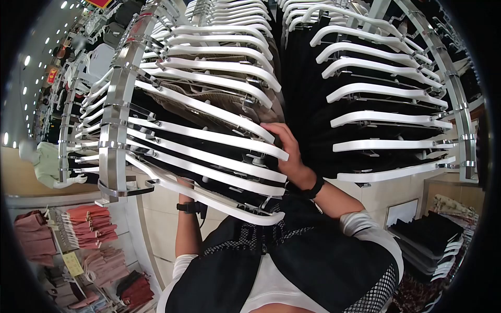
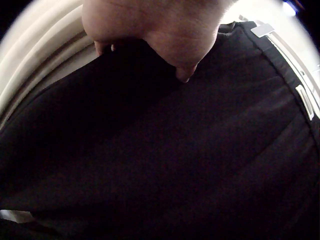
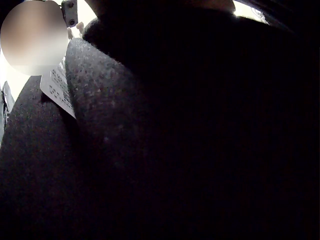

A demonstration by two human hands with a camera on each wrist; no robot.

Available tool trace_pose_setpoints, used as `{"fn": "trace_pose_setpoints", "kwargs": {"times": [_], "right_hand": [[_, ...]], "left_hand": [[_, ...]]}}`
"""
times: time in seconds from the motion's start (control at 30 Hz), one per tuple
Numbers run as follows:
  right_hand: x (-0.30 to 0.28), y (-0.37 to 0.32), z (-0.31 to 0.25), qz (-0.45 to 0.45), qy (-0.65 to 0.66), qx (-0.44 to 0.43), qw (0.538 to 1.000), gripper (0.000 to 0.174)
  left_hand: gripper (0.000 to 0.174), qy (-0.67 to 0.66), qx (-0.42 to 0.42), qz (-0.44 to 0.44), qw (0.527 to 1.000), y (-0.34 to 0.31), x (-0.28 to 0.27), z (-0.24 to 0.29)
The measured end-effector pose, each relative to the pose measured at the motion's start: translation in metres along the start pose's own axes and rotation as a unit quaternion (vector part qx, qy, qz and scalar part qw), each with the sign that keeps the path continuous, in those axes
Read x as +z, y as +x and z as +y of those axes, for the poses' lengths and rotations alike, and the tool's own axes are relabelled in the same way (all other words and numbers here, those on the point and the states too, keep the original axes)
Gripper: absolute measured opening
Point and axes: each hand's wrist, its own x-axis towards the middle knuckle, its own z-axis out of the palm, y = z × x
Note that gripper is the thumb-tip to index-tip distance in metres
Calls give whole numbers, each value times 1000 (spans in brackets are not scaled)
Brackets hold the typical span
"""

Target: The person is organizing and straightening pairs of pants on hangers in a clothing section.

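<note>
In the left wrist view my left hand (image 2: pixel 150 25) pinches the side of a black garment (image 2: pixel 150 135), thumb in front and fingertips past its edge. That hand is hidden behind the hangers in the head view, where only the strapped forearm shows. My right hand (image 1: pixel 289 151) reaches between the ends of white hangers, its fingers along the tip of one white hanger (image 1: pixel 209 109). Its thumb is hidden. Below it hang dark garments on several white clip hangers (image 1: pixel 209 175). A printed tag (image 3: pixel 57 90) hangs by dark cloth in the right wrist view.
A chrome rail post (image 1: pixel 112 120) stands at the left of the hangers, another rail (image 1: pixel 454 94) at the right. Brown trousers (image 1: pixel 209 104) hang farther back. A second row of black garments (image 1: pixel 308 68) hangs on the right. Shelves with folded red clothes (image 1: pixel 88 227) stand lower left.
</note>
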Motion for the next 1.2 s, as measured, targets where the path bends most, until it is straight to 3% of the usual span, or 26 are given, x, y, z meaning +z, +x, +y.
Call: {"fn": "trace_pose_setpoints", "kwargs": {"times": [0.07,0.17,0.2,0.23,0.33,0.43,0.53,0.57,0.63,0.67,0.73,0.8,0.83,0.93,1.0,1.1,1.13,1.2], "right_hand": [[1,1,3,-20,28,13,999,59],[4,11,1,55,15,10,998,69],[0,11,6,63,-45,-24,997,76],[-1,12,9,100,-75,-25,992,72],[-8,14,4,72,-127,9,989,57],[-6,13,7,32,-33,-11,999,31],[-9,3,20,-7,75,122,990,19],[-9,0,21,22,73,74,994,20],[-11,-3,19,45,77,110,990,22],[-13,-5,22,55,74,107,990,24],[-9,-9,10,85,102,125,983,27],[-20,-19,20,53,187,192,962,42],[-23,-21,20,41,226,227,946,50],[-25,-26,5,112,250,243,931,64],[-27,-28,12,138,235,206,940,67],[-11,-39,1,242,225,246,911,63],[-22,-52,38,222,207,240,922,62],[-13,-58,41,276,249,223,901,63]], "left_hand": [[42,4,7,0,1000,3,3,2],[41,10,19,4,1000,6,6,4],[40,14,23,5,1000,7,7,4],[40,19,27,7,999,9,8,6],[39,34,41,8,999,12,11,7],[37,59,60,15,996,13,13,7],[36,87,89,28,992,12,18,5],[35,94,103,36,990,11,19,5],[35,223,161,20,961,5,25,19],[30,363,212,-16,907,-1,23,35],[31,254,169,36,952,-1,29,37],[33,182,118,75,973,-13,47,58],[34,171,117,64,976,-16,52,68],[33,151,94,32,984,-25,57,92],[33,141,112,-6,984,-14,45,85],[34,119,120,-48,984,-6,37,88],[32,125,124,-58,983,-13,40,101],[33,128,123,-69,982,-16,37,104]]}}
